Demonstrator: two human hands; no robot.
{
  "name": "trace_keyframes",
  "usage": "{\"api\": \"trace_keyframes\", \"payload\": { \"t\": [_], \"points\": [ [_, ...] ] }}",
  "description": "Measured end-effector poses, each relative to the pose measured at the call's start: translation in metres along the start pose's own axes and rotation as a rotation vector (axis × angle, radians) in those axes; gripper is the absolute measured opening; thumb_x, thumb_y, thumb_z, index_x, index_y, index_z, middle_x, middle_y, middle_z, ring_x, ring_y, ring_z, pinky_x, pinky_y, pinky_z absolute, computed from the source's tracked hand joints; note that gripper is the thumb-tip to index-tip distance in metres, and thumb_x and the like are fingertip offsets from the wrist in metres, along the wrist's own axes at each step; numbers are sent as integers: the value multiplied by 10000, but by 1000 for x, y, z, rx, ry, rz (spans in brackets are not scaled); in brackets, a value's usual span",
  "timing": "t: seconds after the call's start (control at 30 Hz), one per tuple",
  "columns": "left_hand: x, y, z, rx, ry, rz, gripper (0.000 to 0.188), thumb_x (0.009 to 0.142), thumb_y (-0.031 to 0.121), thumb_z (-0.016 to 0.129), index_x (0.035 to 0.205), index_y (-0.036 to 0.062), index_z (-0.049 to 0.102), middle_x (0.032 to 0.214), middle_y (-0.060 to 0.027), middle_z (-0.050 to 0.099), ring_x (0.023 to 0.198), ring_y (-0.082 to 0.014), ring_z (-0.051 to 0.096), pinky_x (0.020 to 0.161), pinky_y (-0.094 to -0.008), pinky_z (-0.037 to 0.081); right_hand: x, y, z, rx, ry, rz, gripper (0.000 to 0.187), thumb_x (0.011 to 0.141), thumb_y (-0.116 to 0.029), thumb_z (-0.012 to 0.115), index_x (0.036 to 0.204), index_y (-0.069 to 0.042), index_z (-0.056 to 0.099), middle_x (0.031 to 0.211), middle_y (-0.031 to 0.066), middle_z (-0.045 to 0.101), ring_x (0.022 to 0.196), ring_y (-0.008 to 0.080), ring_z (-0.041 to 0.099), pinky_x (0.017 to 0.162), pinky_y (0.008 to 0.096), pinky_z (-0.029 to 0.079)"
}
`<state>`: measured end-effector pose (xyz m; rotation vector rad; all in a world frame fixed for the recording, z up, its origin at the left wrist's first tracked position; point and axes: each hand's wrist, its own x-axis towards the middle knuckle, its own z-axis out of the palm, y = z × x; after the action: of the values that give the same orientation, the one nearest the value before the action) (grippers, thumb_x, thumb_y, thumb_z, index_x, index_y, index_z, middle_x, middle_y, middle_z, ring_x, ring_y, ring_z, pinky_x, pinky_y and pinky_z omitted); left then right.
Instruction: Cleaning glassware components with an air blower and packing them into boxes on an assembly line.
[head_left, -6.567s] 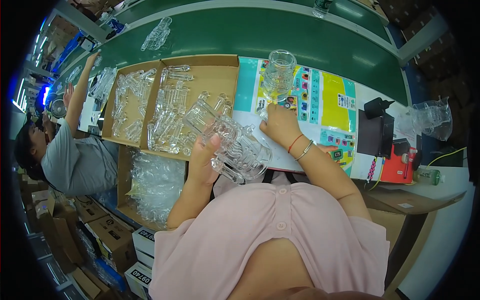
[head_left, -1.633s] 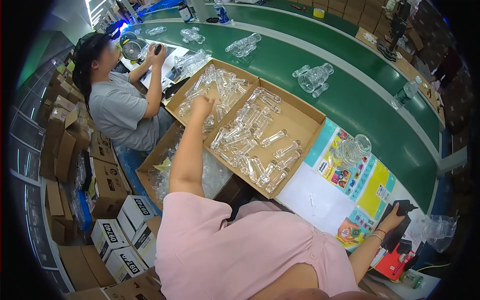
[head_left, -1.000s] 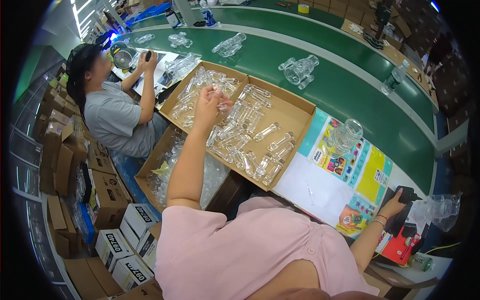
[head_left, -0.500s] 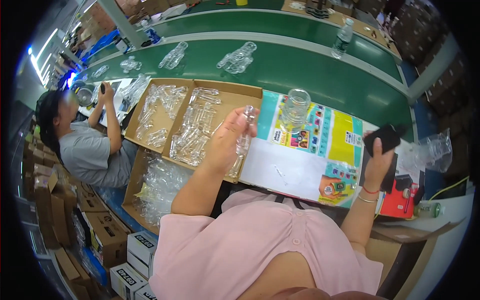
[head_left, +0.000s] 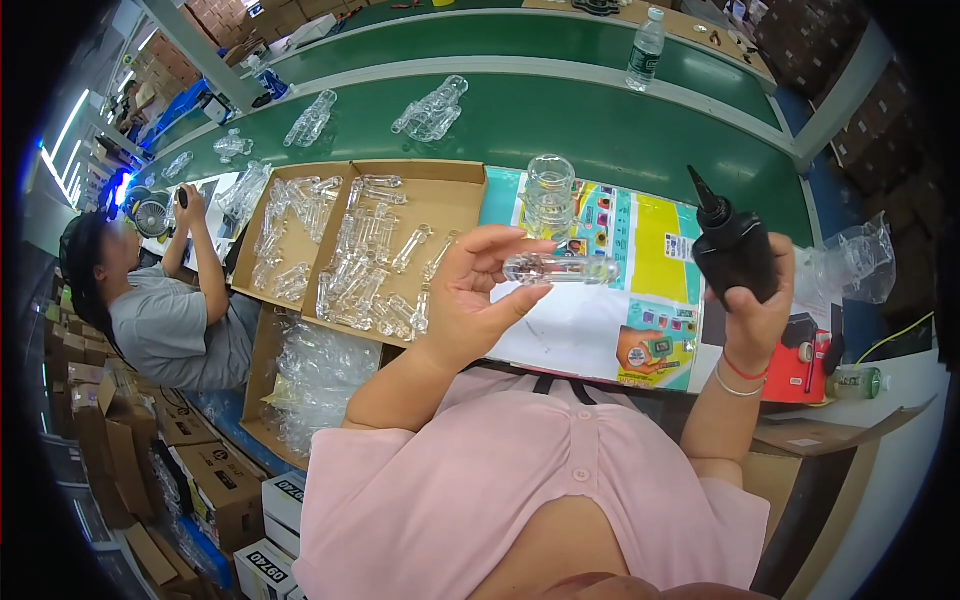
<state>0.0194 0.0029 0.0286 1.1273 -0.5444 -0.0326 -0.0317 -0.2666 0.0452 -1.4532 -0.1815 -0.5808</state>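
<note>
Bench top [head_left: 600,125], long and green, spans the upper half of the frame; clear shaped pieces [head_left: 430,112] lie spaced along it, perhaps so that none knock together. Left of centre sits a cardboard tray [head_left: 440,205] in two sections, its walls keeping many loose tubes [head_left: 345,295] from rolling away; its right edge lies close to the left hand, which seems handy for picking. Just right of it, a colourful printed sheet [head_left: 655,230] covers the work spot, likely as a mat.

Right of centre, the right hand [head_left: 757,305] is wrapped round a black bottle [head_left: 735,255], thumb in front. Its tapered nozzle points upward and slightly left, probably so nothing drips out.

Near the middle, on the sheet's upper part, a clear vessel [head_left: 549,195] stands upright, looking steady on its base.

Below it, the left hand [head_left: 480,290] pinches one end of a clear tube [head_left: 575,269] between thumb and fingertips. The tube is held nearly level, apart from the bottle; gripping only that end leaves the right one bare and in plain sight.
</note>
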Motion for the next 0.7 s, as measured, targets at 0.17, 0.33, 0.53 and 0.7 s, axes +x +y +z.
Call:
{"api": "trace_keyframes", "payload": {
  "t": [0.17,0.33,0.53,0.7],
  "points": [
    [1,-10,8,117,-71,96,325,724,-63,659,1000,10,504,1068,-160,575,1015,-200,562,814,-287,477,13,-5,-7,322,2,-122,502,769,-298,669,1129,-17,458,1018,82,541,1016,214,498,914,385,382],
    [1,-19,19,130,-92,153,347,685,-76,688,975,13,519,1055,-162,582,1005,-208,570,788,-292,491,18,7,-16,974,75,-140,409,836,-266,591,1135,-12,476,1085,109,545,1016,219,520,852,397,435],
    [-2,-19,29,178,-93,215,362,652,-91,706,948,14,525,1026,-176,587,987,-230,580,773,-302,504,11,-21,45,554,344,-111,411,840,-335,555,1062,1,472,977,136,514,889,192,520,748,278,465],
    [-2,-22,29,139,-118,233,374,652,-118,687,957,11,513,1041,-197,572,995,-252,574,800,-322,502,-7,-32,51,147,167,-166,444,786,-339,568,1025,12,440,904,118,484,820,180,490,670,258,446]
  ]
}}
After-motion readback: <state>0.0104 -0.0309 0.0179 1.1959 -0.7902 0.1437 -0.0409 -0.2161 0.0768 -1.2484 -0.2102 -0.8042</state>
